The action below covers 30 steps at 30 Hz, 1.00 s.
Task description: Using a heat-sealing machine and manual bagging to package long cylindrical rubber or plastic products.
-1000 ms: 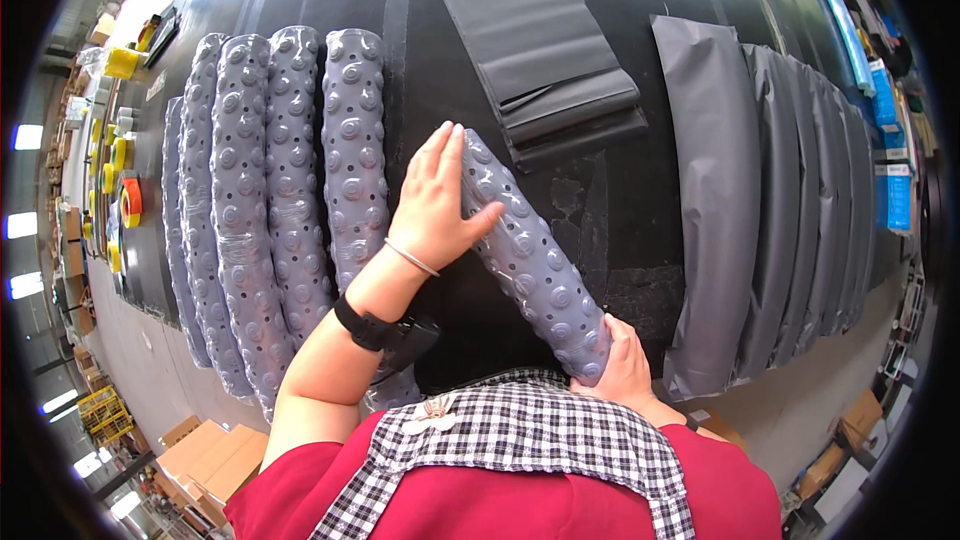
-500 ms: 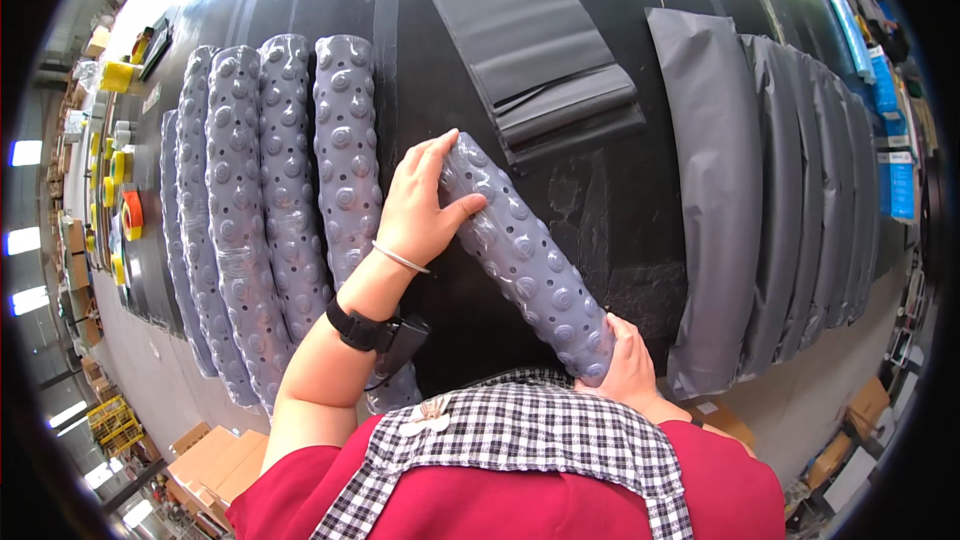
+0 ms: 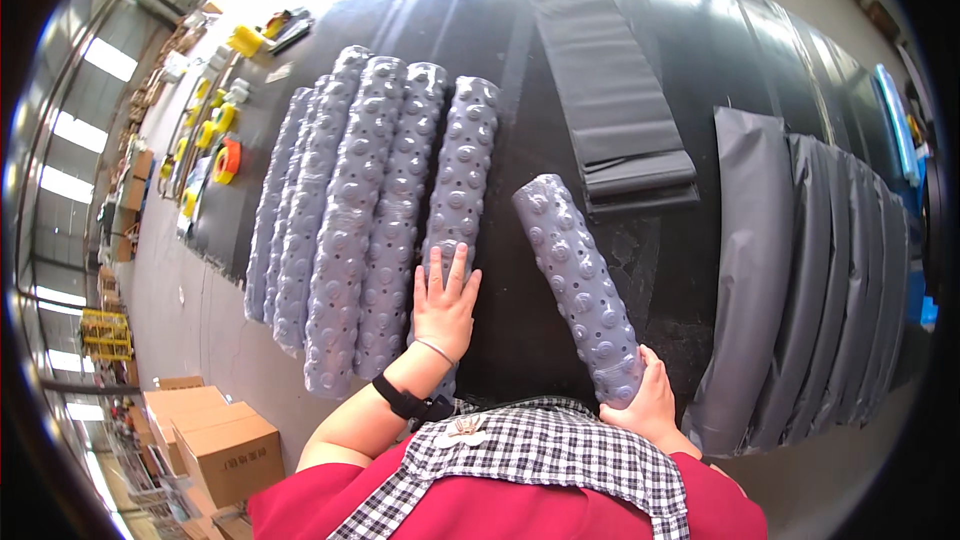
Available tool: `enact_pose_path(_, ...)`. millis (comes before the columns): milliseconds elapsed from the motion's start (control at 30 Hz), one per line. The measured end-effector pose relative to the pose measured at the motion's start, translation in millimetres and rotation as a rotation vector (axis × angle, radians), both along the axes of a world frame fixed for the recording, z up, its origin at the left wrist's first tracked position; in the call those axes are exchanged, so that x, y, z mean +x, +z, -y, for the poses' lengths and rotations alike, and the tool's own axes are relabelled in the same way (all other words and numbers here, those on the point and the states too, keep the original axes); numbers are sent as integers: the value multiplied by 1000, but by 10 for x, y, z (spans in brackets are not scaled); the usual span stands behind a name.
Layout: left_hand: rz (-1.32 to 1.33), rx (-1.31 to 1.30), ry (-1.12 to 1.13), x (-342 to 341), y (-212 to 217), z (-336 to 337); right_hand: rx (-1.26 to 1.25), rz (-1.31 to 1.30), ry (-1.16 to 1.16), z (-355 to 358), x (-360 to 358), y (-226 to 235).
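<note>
A grey rolled bath mat (image 3: pixel 580 285), studded with round bumps and small holes, lies slanted on the black table. My right hand (image 3: pixel 645 400) grips its near end. To the left, my left hand (image 3: pixel 444 310) rests with fingers spread on another rolled mat (image 3: pixel 464 160), the rightmost of the group. Several more wrapped rolled mats (image 3: pixel 345 220) lie side by side left of it. Beyond the held roll is a stack of flat grey plastic bags (image 3: pixel 610 90). On the right, several filled grey bags (image 3: pixel 750 260) lie in a row.
The black table (image 3: pixel 510 280) curves away at its far edge. Yellow and orange tape rolls (image 3: pixel 228 162) sit at the left. Cardboard boxes (image 3: pixel 230 450) stand on the floor at lower left. Blue packages (image 3: pixel 897 130) are at the far right.
My left hand has let go of the held roll's far end and moved left onto the neighbouring roll. My right hand keeps its hold. The whole view has shifted.
</note>
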<state>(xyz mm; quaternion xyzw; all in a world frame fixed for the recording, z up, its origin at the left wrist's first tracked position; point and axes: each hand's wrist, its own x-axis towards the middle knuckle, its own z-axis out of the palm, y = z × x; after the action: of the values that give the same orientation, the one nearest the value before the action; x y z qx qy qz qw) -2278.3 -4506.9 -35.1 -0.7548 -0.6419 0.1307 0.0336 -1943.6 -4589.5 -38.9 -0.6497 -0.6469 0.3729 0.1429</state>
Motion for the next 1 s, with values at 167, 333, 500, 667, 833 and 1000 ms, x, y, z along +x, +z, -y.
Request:
enact_pose_path(167, 106, -34, 234, -210, 193, -29, -107, -89, -67, 5, 155, -46)
enact_pose_path(333, -25, -154, 211, -100, 255, -97, -203, -422, -138, 21, 392, -45)
enact_pose_path(500, 232, 20, -127, 468, 191, -708, -321, -699, -215, 398, 779, 184)
enact_pose_path(667, 388, 50, -320, 1267, -270, -1806, -217, -763, -367, 729, 883, 500)
enact_pose_path(833, 439, -27, -208, 1890, -334, -2282, -113, -880, -623, 711, 839, 578)
enact_pose_path(1000, 362, -293, -423, 1831, -121, -2302, -100, -927, -749, 555, 936, 548)
